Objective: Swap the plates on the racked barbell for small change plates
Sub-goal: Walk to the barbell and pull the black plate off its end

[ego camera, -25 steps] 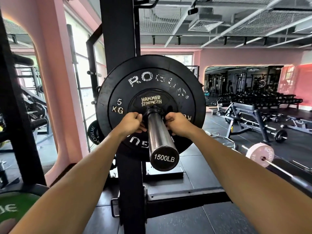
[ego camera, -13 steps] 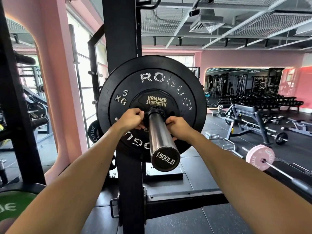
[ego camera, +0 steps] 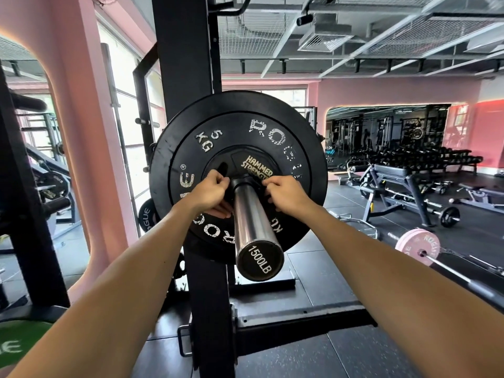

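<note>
Head view, centre of frame. A black Rogue 5 kg bumper plate (ego camera: 191, 159) sits on the barbell sleeve (ego camera: 252, 222), whose end cap, marked 1500LB, points toward the lower centre. In front of it, against its hub, lies a small black Hammer Strength change plate (ego camera: 253, 166). The left hand (ego camera: 208, 193) and right hand (ego camera: 286, 195) flank the sleeve, fingers curled and grasping the small plate's edges beside the black collar (ego camera: 242, 184). The black rack upright (ego camera: 188, 64) rises behind the plates. At lower right, a pink Rogue plate (ego camera: 417, 246) rests on another bar on the floor.
</note>
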The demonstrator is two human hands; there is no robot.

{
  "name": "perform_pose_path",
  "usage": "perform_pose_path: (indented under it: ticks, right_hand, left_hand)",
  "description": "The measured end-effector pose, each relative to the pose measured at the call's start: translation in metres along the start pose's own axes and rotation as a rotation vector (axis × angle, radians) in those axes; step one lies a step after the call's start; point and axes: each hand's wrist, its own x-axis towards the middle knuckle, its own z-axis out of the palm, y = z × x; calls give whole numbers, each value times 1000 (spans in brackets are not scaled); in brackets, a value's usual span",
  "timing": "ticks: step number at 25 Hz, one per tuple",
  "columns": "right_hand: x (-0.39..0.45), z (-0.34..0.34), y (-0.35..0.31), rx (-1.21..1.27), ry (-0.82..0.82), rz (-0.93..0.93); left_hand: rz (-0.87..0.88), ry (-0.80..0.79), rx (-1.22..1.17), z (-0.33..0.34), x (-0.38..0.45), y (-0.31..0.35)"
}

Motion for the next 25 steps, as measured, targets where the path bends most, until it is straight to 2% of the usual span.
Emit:
perform_pose_path:
  ticks: [4, 12, 15, 21, 25]
  right_hand:
    - [2, -1, -9, -52, -39, 73]
    - [17, -7, -52, -344, -102, 152]
    - [21, -1, -55, -337, -129, 202]
    - [28, 5, -57, -381, -113, 99]
    - [30, 4, -57, -434, -77, 32]
  left_hand:
    - [-1, 15, -28, 9, -2, 6]
    - [9, 5, -54, 14, 13, -3]
    - [-43, -15, -147, 17, 7, 2]
    - [-128, -73, -396, 20, 13, 1]
    - [-102, 3, -482, 27, 20, -1]
